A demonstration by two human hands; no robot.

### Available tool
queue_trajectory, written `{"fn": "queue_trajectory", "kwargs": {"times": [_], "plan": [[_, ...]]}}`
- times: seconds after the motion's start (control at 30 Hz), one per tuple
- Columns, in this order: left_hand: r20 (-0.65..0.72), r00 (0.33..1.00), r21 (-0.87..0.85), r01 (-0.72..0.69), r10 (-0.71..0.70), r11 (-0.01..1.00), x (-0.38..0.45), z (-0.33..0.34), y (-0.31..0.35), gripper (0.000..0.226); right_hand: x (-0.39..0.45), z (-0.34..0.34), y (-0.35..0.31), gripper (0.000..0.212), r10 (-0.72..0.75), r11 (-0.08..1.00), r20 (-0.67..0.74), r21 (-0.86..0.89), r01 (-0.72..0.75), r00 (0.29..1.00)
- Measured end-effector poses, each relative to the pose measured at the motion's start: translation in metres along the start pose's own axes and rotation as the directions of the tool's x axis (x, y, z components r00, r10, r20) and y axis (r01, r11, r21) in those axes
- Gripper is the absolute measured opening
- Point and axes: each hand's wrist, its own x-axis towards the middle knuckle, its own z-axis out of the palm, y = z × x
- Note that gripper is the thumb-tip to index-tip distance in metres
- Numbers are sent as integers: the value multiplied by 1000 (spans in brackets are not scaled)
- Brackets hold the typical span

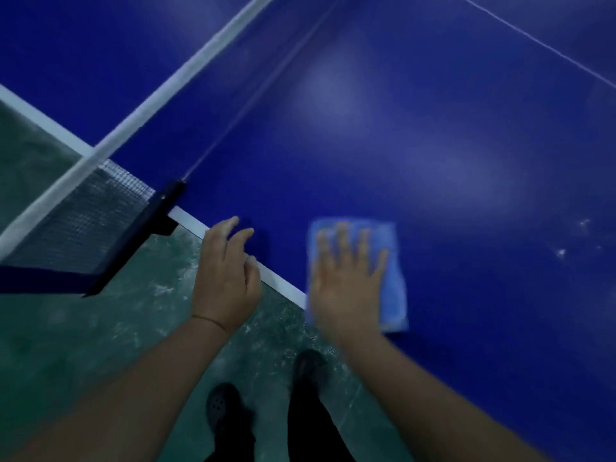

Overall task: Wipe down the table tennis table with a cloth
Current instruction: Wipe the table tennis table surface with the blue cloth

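The blue table tennis table (433, 145) fills the upper right of the head view, with a white stripe along its near edge. A light blue cloth (391, 281) lies flat on it close to that edge. My right hand (346, 278) presses on the cloth with straight, spread fingers. My left hand (226, 278) rests on the table's white edge to the left, fingers loosely bent and holding nothing. Both hands look a little blurred.
The net (83, 215) with its white top band and dark clamp post (156, 208) stands at the left. A few white specks (561, 252) lie on the table at the right. Green floor (100, 328) and my dark shoes (223, 405) are below the edge.
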Motion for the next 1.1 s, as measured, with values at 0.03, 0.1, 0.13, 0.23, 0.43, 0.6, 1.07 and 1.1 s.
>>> {"fn": "queue_trajectory", "kwargs": {"times": [0.03, 0.1, 0.13, 0.23, 0.43, 0.6, 1.07, 1.1], "plan": [[-10, 999, 5, 48, -48, 999, -3, -1, -4, 40, -10, 3, -11, 54, -192, 981, 32, -14, 193, 981], [-17, 993, 13, 119, -119, 993, -5, -3, -8, 43, 4, 0, 0, 53, -442, 894, 106, -30, 448, 891], [-18, 990, 12, 140, -140, 990, -6, -4, -10, 43, 22, -6, 13, 52, -498, 861, 132, -43, 507, 857], [-30, 986, 12, 167, -166, 986, -9, -7, -18, 43, 98, -19, 40, 54, -358, 922, 106, -113, 369, 928], [-98, 973, 3, 209, -208, 978, -20, -15, -34, 40, 138, -11, -50, 56, -348, 935, 56, -58, 351, 936], [-92, 968, 11, 234, -232, 972, -29, -23, -42, 44, 116, -10, -45, 53, -878, 426, 234, -16, 904, 418], [-171, 945, -13, 279, -277, 960, -44, -42, -51, 47, 108, -9, -83, 54, -879, 414, 274, 31, 910, 390], [-182, 944, -6, 278, -275, 960, -46, -45, -52, 46, 128, -10, -78, 54, -832, 512, 241, -11, 859, 499]]}}
